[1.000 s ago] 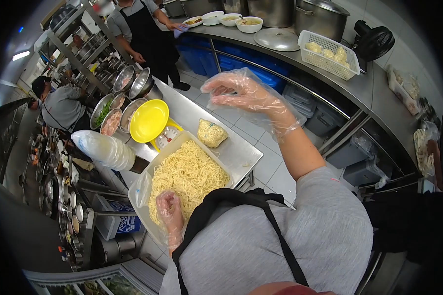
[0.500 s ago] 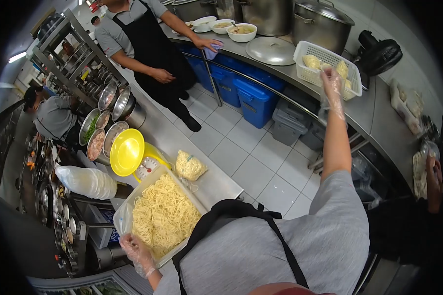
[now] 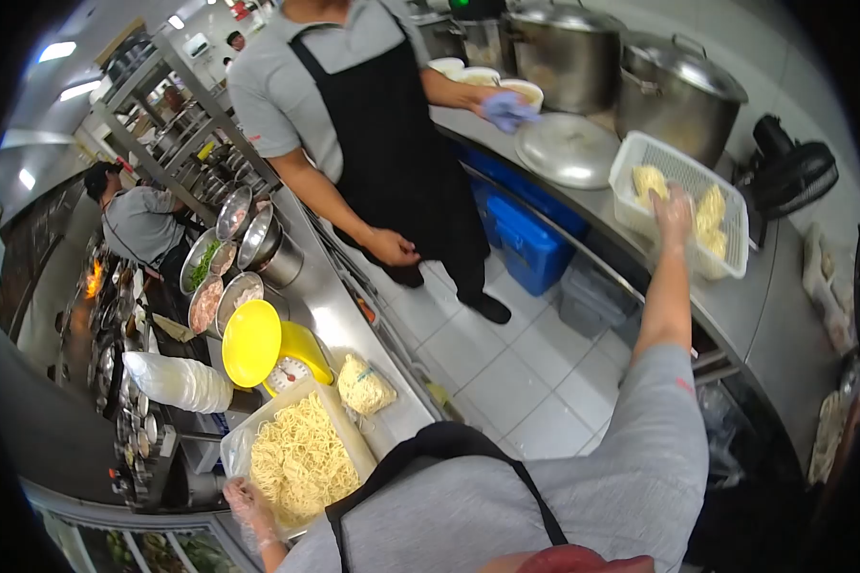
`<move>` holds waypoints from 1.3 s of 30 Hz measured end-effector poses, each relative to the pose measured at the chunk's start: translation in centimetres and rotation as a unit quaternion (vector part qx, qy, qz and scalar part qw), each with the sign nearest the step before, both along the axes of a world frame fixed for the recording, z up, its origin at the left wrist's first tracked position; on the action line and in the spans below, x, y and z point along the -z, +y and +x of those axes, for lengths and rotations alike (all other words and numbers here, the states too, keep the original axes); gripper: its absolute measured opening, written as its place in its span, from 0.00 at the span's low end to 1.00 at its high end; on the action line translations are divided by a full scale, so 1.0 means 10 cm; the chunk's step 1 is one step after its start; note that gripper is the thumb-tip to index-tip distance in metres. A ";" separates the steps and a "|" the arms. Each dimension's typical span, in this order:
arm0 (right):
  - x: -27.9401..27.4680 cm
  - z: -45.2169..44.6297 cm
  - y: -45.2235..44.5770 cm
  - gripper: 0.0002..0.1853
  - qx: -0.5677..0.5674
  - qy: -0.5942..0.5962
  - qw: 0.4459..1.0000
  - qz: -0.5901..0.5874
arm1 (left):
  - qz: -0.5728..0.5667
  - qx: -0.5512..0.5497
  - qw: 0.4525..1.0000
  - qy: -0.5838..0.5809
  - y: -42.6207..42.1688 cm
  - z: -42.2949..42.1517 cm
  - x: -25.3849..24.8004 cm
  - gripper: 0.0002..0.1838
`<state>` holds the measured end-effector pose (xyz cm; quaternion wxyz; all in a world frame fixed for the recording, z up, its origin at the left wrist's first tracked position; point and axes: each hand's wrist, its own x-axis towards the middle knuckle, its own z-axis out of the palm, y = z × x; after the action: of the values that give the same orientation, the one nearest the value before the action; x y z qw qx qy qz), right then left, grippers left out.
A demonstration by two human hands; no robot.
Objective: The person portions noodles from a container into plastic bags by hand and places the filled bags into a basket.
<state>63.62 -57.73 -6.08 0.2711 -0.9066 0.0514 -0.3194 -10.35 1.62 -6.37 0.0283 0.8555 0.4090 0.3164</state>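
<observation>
My right hand (image 3: 674, 214), in a clear plastic glove, reaches into a white slotted basket (image 3: 631, 218) on the right counter. Its fingers close around the near side of a bundle of yellow noodles (image 3: 650, 181); the fingertips are partly hidden. More noodle bundles (image 3: 709, 220) lie beside it. At the lower left, my gloved left hand (image 3: 249, 513) has its fingers curled beside the corner of a tub (image 3: 361, 449) of loose noodles (image 3: 301, 454). What those fingers hold, if anything, is unclear. A clear bag of noodles (image 3: 365, 385) sits beyond the tub.
A yellow scale (image 3: 301, 353) with a yellow pan (image 3: 251, 344) stands behind the tub, near stacked plastic containers (image 3: 177, 382) and metal bowls (image 3: 258, 239). A co-worker (image 3: 382, 143) holding a cloth (image 3: 509, 112) stands between counters. Lidded pots (image 3: 683, 100) and a black fan (image 3: 788, 177) flank the basket.
My view has shifted, and the co-worker now appears larger and nearer. My right hand has gone farther into the basket, onto a noodle bundle. My left hand remains by the tub's corner.
</observation>
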 end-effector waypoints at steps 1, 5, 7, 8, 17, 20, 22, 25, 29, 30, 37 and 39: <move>-0.01 0.01 -0.05 0.25 -0.038 -0.074 0.996 0.031 | -0.002 -0.008 1.000 -0.017 -0.01 0.07 -0.01 0.04; -0.28 -0.84 -0.41 0.22 -0.441 -0.311 0.533 0.652 | 0.063 -0.037 0.997 -0.040 -0.12 0.27 -0.22 0.05; -0.89 -2.07 -0.15 0.25 -0.580 -0.305 0.447 0.608 | 0.033 -0.072 0.993 -0.090 -0.08 0.28 -0.24 0.07; -1.20 -2.68 -0.01 0.27 -0.644 -0.290 0.402 0.583 | -0.045 -0.063 0.983 -0.167 -0.14 0.38 -0.38 0.09; -2.21 -4.18 0.24 0.26 -0.755 -0.286 0.441 0.392 | -0.004 0.073 0.972 -0.225 -0.01 0.48 -0.40 0.11; -2.32 -4.64 0.46 0.26 -0.811 -0.260 0.405 0.333 | -0.029 0.103 0.973 -0.205 0.01 0.23 -0.30 0.09; -2.49 -4.85 0.77 0.26 -0.835 -0.227 0.406 0.294 | -0.058 0.117 0.971 -0.203 0.04 0.07 -0.20 0.08; -2.59 -5.22 1.18 0.26 -0.852 -0.198 0.402 0.269 | -0.141 0.163 0.949 -0.232 0.16 0.02 0.04 0.08; -2.63 -5.60 1.65 0.26 -0.868 -0.164 0.402 0.242 | -0.180 0.251 0.909 -0.279 0.09 0.06 -0.03 0.07; -2.62 -5.67 1.75 0.26 -0.870 -0.153 0.404 0.236 | -0.188 0.255 0.908 -0.274 0.09 0.04 -0.04 0.07; -2.58 -5.79 2.13 0.26 -0.878 -0.107 0.415 0.215 | -0.255 0.284 0.879 -0.287 0.06 -0.04 -0.13 0.03; -2.58 -5.73 2.15 0.26 -0.878 -0.098 0.420 0.208 | -0.263 0.271 0.881 -0.285 0.04 -0.03 -0.13 0.03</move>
<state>6.31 -36.25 19.73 0.5881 -0.3384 -0.7341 0.0257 -10.61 2.00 -5.05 0.4522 0.7668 0.2031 0.4078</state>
